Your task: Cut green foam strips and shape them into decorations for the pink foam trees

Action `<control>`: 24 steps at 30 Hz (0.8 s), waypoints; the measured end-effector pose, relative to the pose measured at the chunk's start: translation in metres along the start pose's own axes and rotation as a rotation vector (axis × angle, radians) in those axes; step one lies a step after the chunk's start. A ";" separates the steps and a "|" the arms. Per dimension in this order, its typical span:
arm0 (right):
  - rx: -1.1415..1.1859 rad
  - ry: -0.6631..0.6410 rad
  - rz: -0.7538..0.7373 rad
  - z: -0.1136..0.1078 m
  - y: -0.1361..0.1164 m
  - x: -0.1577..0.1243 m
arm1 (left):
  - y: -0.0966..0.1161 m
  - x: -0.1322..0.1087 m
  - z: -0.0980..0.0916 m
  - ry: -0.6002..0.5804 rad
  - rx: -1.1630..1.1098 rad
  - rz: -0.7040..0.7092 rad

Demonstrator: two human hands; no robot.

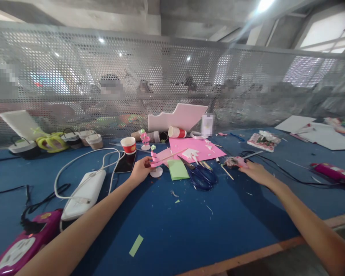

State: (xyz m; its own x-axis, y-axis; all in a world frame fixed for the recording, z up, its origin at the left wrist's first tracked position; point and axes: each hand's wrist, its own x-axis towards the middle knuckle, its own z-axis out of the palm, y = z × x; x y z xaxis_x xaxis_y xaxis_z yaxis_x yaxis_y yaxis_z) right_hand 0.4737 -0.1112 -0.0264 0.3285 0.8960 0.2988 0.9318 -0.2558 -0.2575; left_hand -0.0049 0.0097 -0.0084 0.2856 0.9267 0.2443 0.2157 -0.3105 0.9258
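Note:
My left hand (142,170) is closed, its fingertips pinching a pink paper strip (155,165) beside a small pink paper figure (153,153) with a green top. The figure stands upright on a round white base (156,172). At the right, my right hand (254,172) has its fingers around the edge of a small pink and brown crumpled clump (234,161); its exact kind is unclear. Between the hands lie a green paper pad (178,170), blue-handled scissors (202,178) and a pink sheet (198,147) with white cut scraps.
A similar pink figure (145,140) and a red-white paper cup (128,145) stand behind my left hand. A white power bank (83,193) with a cable and a purple tool (28,243) lie left. Another purple tool (335,174) lies right. A perforated metal screen (161,76) bounds the back.

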 end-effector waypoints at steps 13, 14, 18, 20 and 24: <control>-0.216 0.116 0.061 0.029 -0.032 -0.006 | 0.003 -0.001 0.001 0.019 -0.024 -0.009; -0.212 0.108 0.057 0.029 -0.033 -0.006 | 0.003 -0.001 0.001 0.018 -0.022 -0.008; -0.208 0.112 0.035 0.027 -0.030 -0.004 | 0.000 0.000 0.001 0.007 -0.012 -0.007; -0.215 0.117 0.005 0.025 -0.026 -0.003 | -0.002 0.001 0.000 0.008 -0.007 -0.006; -0.236 0.130 -0.035 0.024 -0.020 -0.005 | -0.004 0.001 0.000 0.011 0.000 -0.007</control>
State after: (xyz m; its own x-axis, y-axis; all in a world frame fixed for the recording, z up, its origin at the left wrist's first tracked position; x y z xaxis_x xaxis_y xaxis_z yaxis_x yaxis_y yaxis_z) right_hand 0.4499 -0.1023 -0.0447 0.2987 0.8555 0.4231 0.9480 -0.3171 -0.0281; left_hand -0.0056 0.0122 -0.0113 0.2736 0.9312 0.2410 0.2179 -0.3040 0.9274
